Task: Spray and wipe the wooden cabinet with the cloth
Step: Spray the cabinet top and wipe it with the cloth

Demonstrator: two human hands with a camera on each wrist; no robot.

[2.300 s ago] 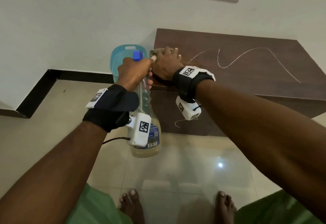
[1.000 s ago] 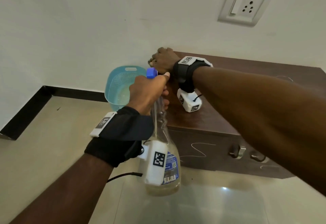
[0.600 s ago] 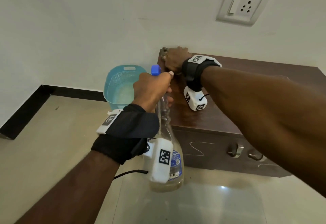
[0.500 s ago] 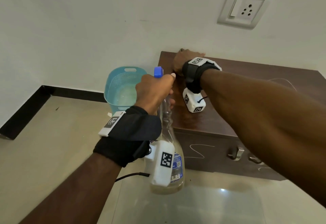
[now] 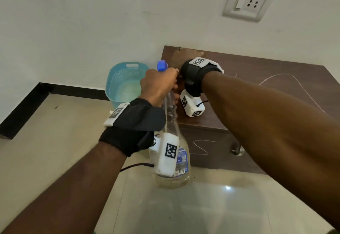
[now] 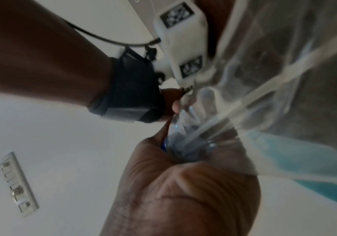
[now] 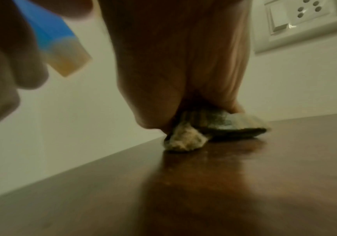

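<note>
My right hand (image 5: 184, 55) lies flat on the back left corner of the dark wooden cabinet (image 5: 257, 79) and presses a crumpled cloth (image 7: 185, 140) onto its top, close to the wall. Only a scrap of the cloth (image 5: 179, 48) shows past the hand in the head view. My left hand (image 5: 158, 82) grips the neck of a clear spray bottle (image 5: 173, 169) with a blue nozzle (image 5: 162, 65). It holds the bottle upright just off the cabinet's left front corner, beside my right wrist. In the right wrist view the nozzle (image 7: 50, 32) is close on the left.
A light blue plastic basket (image 5: 123, 82) stands on the floor left of the cabinet, against the wall. A white wall socket (image 5: 250, 0) sits above the cabinet. Thin white lines cross the cabinet top (image 5: 287, 79) and its front (image 5: 200, 147). The floor is glossy tile.
My right hand has slid the cloth from the cabinet's left edge back into the corner by the wall. The left hand keeps hold of the bottle, nearly in place.
</note>
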